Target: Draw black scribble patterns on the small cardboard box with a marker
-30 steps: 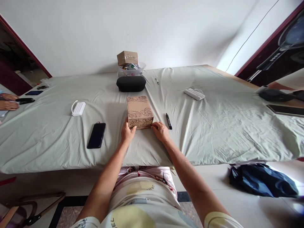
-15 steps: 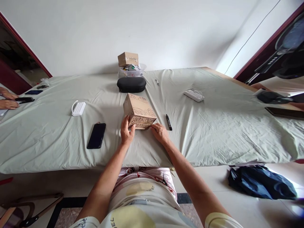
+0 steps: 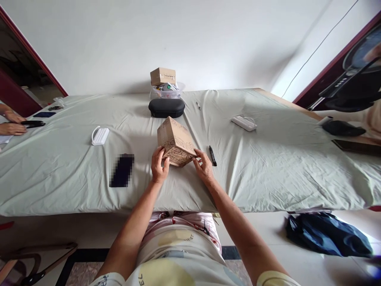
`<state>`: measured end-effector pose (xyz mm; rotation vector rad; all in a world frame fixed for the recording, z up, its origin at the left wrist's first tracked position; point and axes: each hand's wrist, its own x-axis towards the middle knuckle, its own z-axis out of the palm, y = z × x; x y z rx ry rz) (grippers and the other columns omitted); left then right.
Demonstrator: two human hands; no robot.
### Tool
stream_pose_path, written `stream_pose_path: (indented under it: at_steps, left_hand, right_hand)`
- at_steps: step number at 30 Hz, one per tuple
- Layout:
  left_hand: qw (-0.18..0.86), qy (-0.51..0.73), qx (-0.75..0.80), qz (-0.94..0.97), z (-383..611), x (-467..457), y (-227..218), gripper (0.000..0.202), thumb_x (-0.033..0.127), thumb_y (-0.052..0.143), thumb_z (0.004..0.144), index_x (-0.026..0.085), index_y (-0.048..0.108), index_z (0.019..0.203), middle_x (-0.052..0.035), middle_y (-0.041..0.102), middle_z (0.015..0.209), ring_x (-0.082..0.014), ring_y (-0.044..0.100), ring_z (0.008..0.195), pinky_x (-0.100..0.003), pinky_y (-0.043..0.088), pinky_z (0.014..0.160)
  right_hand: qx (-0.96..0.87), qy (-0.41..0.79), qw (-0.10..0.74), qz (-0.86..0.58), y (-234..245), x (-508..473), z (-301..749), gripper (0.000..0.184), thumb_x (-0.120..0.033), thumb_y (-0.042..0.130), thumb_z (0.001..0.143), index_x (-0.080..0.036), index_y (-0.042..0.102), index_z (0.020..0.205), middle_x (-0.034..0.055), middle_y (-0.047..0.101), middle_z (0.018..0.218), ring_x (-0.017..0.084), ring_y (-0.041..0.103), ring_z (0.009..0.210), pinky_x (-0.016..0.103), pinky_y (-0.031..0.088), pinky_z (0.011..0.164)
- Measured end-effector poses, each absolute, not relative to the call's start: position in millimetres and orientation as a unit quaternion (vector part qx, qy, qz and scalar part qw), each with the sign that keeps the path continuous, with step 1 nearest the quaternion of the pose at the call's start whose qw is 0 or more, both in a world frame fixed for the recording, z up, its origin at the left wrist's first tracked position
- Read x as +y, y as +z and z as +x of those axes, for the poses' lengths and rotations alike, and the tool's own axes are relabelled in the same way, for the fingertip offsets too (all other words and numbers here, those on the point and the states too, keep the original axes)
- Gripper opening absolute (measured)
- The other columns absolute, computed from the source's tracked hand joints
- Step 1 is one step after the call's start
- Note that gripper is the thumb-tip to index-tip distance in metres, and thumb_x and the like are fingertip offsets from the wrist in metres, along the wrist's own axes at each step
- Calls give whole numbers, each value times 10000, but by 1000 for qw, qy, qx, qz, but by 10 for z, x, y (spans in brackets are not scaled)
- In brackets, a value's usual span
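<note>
A brown cardboard box (image 3: 177, 143) with dark looping pen drawings on its sides is held between my two hands, tilted on the table. My left hand (image 3: 160, 166) grips its near left edge, thumb and fingers closed on the cardboard. At the near right corner, my right hand (image 3: 203, 163) pinches the box's edge. A black marker (image 3: 212, 155) lies just right of my right hand. To the left of my left hand lies a dark phone (image 3: 122, 171), blurred by pixels. The box's underside and far side are hidden.
Behind the box stand a black zip case (image 3: 166, 108) and a clear plastic tub (image 3: 168, 93) with a small carton (image 3: 163, 76) on top. White power banks (image 3: 100, 136) lie on both sides. Another person's hands (image 3: 14, 125) show at far left. A green cloth (image 3: 268, 174) covers the table.
The box has turned and tilted, its right side lifted slightly. My right hand has moved up from the lower corner onto its right edge. My left hand stays at the left edge.
</note>
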<state>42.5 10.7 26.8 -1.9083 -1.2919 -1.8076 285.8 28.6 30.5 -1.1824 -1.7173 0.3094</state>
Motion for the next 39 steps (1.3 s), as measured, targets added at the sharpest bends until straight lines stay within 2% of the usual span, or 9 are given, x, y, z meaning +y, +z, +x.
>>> stream_pose_path:
  at_steps: [4,9,14,18,22,29,31,35,39]
  left_hand:
    - [116,-617,-438,-643,439,106,245,429,397,527,1082,166,612,1434,-218,658,1450,-292,634,1397,-466,520,1187]
    - [7,-535,-479,-696,542,160,80,604,468,508,1059,167,484,1583,-222,596,1551,-297,594,1460,-422,581,1132]
    - [-48,-495,-531,-686,540,237,-72,507,393,566,1025,188,560,1489,-202,712,1405,-308,728,1261,-444,632,1030]
    - [-14,-456,-547,-702,510,281,-115,492,355,650,985,183,582,1440,-208,714,1401,-330,728,1255,-477,608,1063]
    - [-16,-447,-547,-707,494,293,-84,454,306,560,1037,192,574,1476,-186,745,1355,-308,757,1192,-461,617,1036]
    - [-22,-537,-532,-654,479,260,9,479,345,366,1112,187,611,1492,-197,671,1489,-293,659,1388,-485,569,1159]
    - [-16,-553,-526,-646,459,257,26,495,363,330,1123,174,633,1466,-203,682,1466,-283,676,1358,-479,580,1146]
    - [35,-577,-528,-622,388,245,78,520,398,297,1136,171,679,1407,-197,715,1390,-255,698,1310,-444,563,1163]
    - [80,-599,-504,-617,317,196,160,569,459,281,1142,147,691,1385,-217,714,1353,-263,687,1309,-447,528,1188]
  right_hand:
    - [-722,84,442,-526,273,306,2873,329,-430,566,1020,-221,723,1220,131,753,1214,286,685,1111,464,556,1006]
    - [-758,63,312,-570,198,333,2878,168,-376,642,980,-245,744,958,106,775,1109,290,662,1060,413,526,924]
    - [-770,62,303,-558,176,361,2881,167,-352,620,988,-238,739,959,94,770,1089,278,650,1023,398,512,906]
    - [-780,58,293,-550,194,371,2873,173,-320,609,997,-231,720,899,91,761,1067,269,642,1010,392,499,907]
    - [-784,69,286,-547,245,345,2850,195,-320,617,1002,-233,729,868,93,758,1094,273,639,1034,389,489,900]
    - [-801,97,307,-505,267,333,2822,249,-398,567,1029,-249,765,1004,98,780,1111,283,676,1090,428,514,950]
    - [-782,118,352,-501,255,349,2822,301,-484,592,1002,-237,738,1092,104,783,1066,281,700,1032,432,542,922]
    - [-720,144,484,-476,280,343,2831,647,-631,585,969,-198,562,1450,115,774,1099,258,727,926,422,589,854]
    - [-726,125,525,-426,368,277,2834,663,-658,504,1004,-184,554,1465,136,762,1120,270,727,985,434,592,865]
